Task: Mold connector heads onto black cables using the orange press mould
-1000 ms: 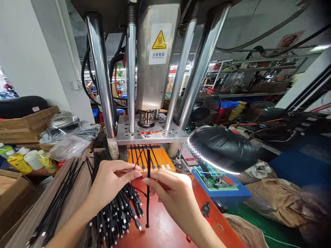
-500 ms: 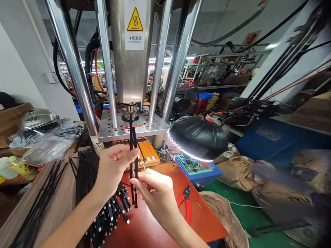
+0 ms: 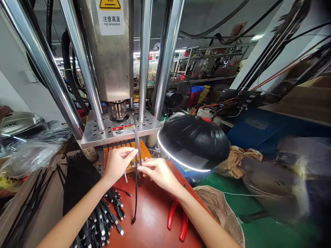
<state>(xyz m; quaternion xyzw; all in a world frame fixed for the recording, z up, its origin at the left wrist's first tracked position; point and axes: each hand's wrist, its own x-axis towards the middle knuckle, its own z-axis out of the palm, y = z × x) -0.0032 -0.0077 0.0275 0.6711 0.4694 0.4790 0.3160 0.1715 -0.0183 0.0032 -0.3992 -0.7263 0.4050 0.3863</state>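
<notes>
My left hand (image 3: pixel 118 162) pinches a thin, flat black cable (image 3: pixel 136 193) between thumb and forefinger, in front of the press. The cable hangs upright, its small knobbed lower end above the red-brown tabletop (image 3: pixel 152 206). My right hand (image 3: pixel 160 173) is just to the right, thumb and forefinger closed on a second strand beside it; whether both strands belong to one cable I cannot tell. Behind my hands is an orange fixture (image 3: pixel 145 151) with several dark cables lying in it. A pile of black cables (image 3: pixel 103 217) with metal-tipped plugs lies left of my hands.
The press's metal plate (image 3: pixel 113 137), under a heated column (image 3: pixel 113 65), stands ahead. A black round lamp (image 3: pixel 196 141) glows at right. Red-handled cutters (image 3: pixel 183 225) lie partly under my right forearm. A brown sack (image 3: pixel 219 210) stands beyond the table's right edge.
My view has shifted, so the press sits further left and the lamp looks larger. The knobbed strand end now hangs lower below my hands. Both hands stay pinched.
</notes>
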